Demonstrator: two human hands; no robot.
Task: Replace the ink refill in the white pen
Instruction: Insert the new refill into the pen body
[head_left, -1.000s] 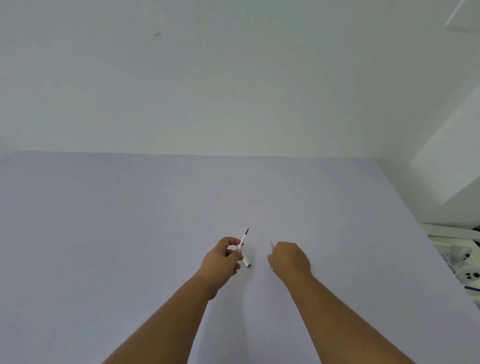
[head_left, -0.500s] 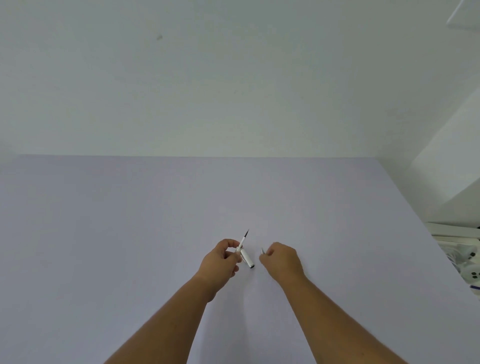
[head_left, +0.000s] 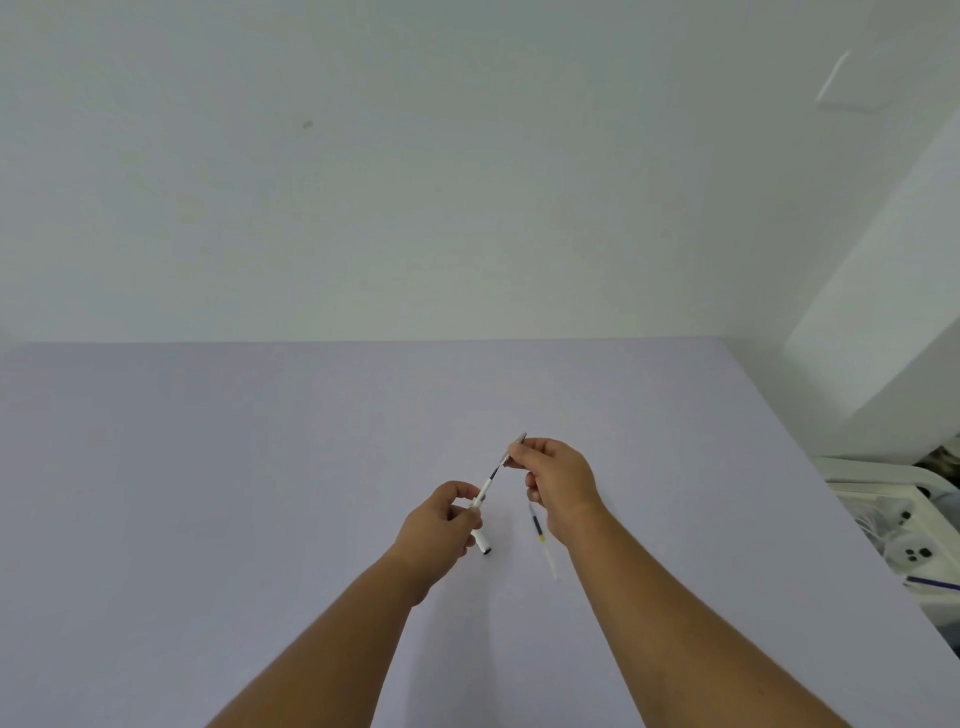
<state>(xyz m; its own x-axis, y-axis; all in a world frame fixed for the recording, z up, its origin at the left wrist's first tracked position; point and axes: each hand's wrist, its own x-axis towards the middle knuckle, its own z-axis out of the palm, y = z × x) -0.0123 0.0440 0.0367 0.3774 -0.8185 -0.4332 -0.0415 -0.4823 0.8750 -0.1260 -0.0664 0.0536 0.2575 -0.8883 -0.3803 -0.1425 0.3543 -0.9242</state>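
Note:
My left hand grips the white pen barrel, which tilts up to the right above the lilac table. A dark ink refill sticks out of the barrel's upper end. My right hand pinches a small grey tip piece at the top of that refill. A second refill, clear with a dark section and a yellow band, lies on the table just below my right hand, partly hidden by my wrist.
The table's right edge runs diagonally down to the lower right. Beyond it stands a white tray holding white items with black dots and a blue pen-like stick. A pale wall rises behind the table.
My right hand has lifted off the table and moved up to the refill's tip with the grey piece in its fingers. The spare refill it was covering now shows on the table.

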